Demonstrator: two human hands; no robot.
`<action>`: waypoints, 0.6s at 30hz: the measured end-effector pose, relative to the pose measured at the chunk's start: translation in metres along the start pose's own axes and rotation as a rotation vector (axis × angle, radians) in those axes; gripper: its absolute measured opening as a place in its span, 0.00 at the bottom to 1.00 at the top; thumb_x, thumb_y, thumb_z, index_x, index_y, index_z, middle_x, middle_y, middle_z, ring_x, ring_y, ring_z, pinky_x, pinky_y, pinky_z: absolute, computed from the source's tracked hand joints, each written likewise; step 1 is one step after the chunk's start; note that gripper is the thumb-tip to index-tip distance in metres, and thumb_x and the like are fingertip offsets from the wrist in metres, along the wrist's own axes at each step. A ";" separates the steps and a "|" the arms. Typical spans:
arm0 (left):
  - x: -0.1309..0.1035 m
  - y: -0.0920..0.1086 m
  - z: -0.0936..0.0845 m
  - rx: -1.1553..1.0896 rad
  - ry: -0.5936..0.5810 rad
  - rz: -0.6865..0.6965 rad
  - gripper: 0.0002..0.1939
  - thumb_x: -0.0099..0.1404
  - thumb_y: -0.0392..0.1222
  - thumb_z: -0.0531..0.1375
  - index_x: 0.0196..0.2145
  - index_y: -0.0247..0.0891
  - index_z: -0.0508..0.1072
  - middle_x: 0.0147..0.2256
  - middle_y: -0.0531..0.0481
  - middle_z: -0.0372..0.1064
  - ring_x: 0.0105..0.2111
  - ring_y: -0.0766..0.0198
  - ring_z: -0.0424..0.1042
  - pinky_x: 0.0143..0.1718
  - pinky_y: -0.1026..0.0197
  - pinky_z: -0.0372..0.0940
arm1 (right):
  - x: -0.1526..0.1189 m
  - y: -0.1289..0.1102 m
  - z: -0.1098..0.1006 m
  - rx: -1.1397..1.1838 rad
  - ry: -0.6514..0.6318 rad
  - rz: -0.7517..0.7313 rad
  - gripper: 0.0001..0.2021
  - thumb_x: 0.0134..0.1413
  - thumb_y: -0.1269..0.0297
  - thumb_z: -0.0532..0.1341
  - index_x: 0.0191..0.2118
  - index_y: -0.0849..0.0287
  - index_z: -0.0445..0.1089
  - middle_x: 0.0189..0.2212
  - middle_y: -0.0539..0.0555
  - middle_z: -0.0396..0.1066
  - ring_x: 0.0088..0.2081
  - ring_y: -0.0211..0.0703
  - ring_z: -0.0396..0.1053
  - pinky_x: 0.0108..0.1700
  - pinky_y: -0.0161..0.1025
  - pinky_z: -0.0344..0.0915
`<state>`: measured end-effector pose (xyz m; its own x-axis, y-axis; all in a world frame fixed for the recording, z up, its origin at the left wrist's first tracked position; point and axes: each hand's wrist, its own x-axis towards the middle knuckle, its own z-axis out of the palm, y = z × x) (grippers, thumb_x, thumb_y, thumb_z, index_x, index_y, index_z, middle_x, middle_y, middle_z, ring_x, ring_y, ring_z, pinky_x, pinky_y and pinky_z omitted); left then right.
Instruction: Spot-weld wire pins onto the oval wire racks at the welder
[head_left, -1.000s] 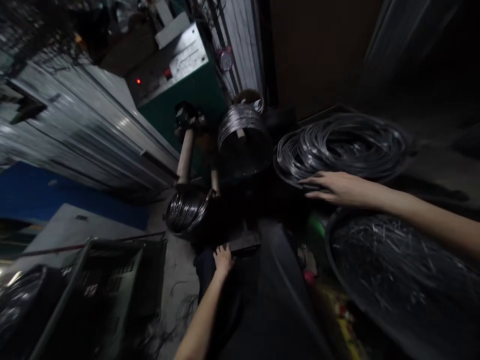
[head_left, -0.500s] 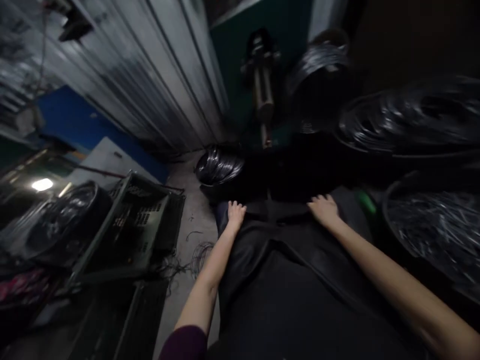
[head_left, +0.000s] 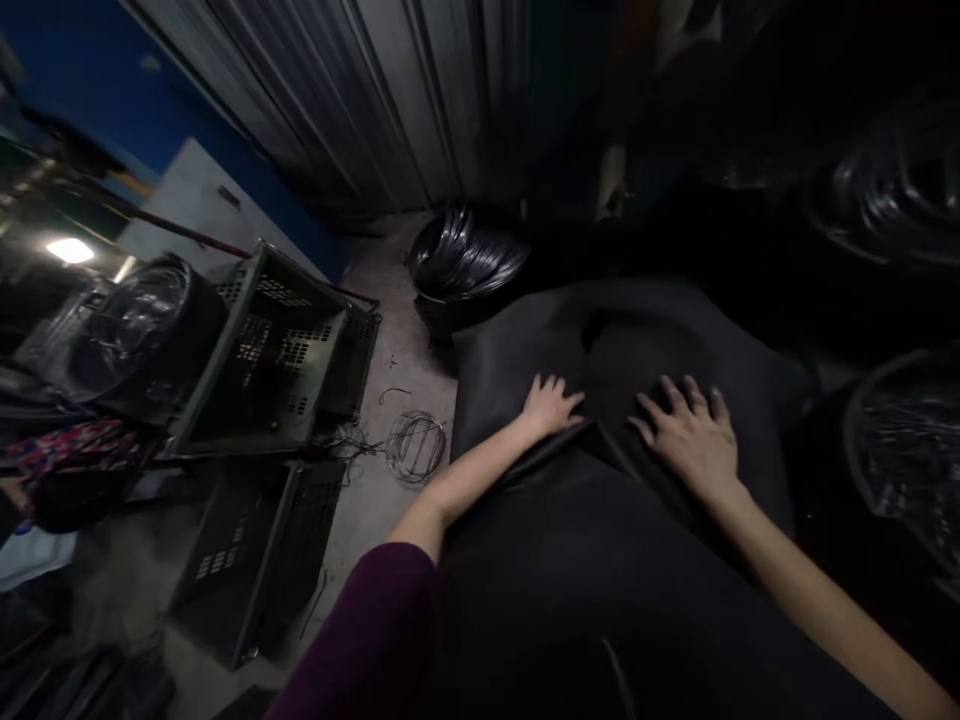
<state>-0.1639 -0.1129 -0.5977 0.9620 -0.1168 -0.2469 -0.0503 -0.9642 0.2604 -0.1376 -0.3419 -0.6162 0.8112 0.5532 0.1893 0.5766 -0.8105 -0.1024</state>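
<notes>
A dark sheet of smooth material [head_left: 525, 340] covers the lap area in front of me. My left hand [head_left: 551, 408] rests on it near the middle, fingers spread, beside a fold. To the right, my right hand [head_left: 691, 435] lies palm down on the same sheet with its fingers apart. Neither hand holds anything. Beyond the sheet, a bundle of shiny black strands [head_left: 472, 255] fills a dark container.
Green crates [head_left: 255, 350] stand at the left, near a coil of thin wire [head_left: 415, 447] on the floor. A tub of dark pieces [head_left: 907, 440] is at the right. Corrugated metal [head_left: 390, 90] forms the back wall.
Both hands have moved inward from the sheet's sides, and the sheet now lies spread further forward. The view has shifted, bringing the crates and the wire coil more fully into sight.
</notes>
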 end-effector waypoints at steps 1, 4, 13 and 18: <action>-0.015 0.008 0.017 0.000 -0.078 0.029 0.26 0.67 0.44 0.61 0.62 0.39 0.67 0.62 0.34 0.61 0.65 0.45 0.58 0.67 0.39 0.47 | -0.020 -0.010 0.004 -0.011 -0.012 0.011 0.23 0.66 0.54 0.51 0.55 0.64 0.73 0.63 0.68 0.58 0.66 0.66 0.50 0.66 0.64 0.47; -0.068 0.018 0.042 -0.023 -0.099 0.034 0.26 0.71 0.42 0.55 0.65 0.39 0.62 0.65 0.34 0.57 0.68 0.46 0.53 0.69 0.38 0.39 | -0.083 -0.034 0.005 -0.012 -0.031 0.039 0.23 0.67 0.54 0.51 0.59 0.60 0.70 0.65 0.63 0.55 0.69 0.62 0.45 0.68 0.66 0.41; -0.127 0.020 0.024 -0.017 -0.199 0.021 0.22 0.71 0.39 0.53 0.60 0.41 0.69 0.63 0.40 0.62 0.68 0.45 0.54 0.69 0.34 0.39 | -0.131 -0.054 -0.007 0.252 -0.089 0.045 0.18 0.66 0.60 0.52 0.56 0.39 0.71 0.61 0.48 0.63 0.64 0.56 0.57 0.64 0.62 0.55; -0.072 0.001 -0.017 -0.068 -0.137 0.107 0.23 0.73 0.45 0.50 0.62 0.42 0.66 0.59 0.44 0.69 0.59 0.56 0.69 0.63 0.50 0.63 | -0.077 -0.022 -0.022 0.349 0.031 0.093 0.19 0.67 0.57 0.53 0.60 0.50 0.69 0.63 0.55 0.61 0.65 0.50 0.56 0.67 0.57 0.53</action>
<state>-0.2288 -0.1013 -0.5638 0.9062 -0.2535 -0.3384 -0.1272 -0.9268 0.3534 -0.2147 -0.3706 -0.6070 0.8615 0.4696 0.1929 0.5032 -0.7395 -0.4471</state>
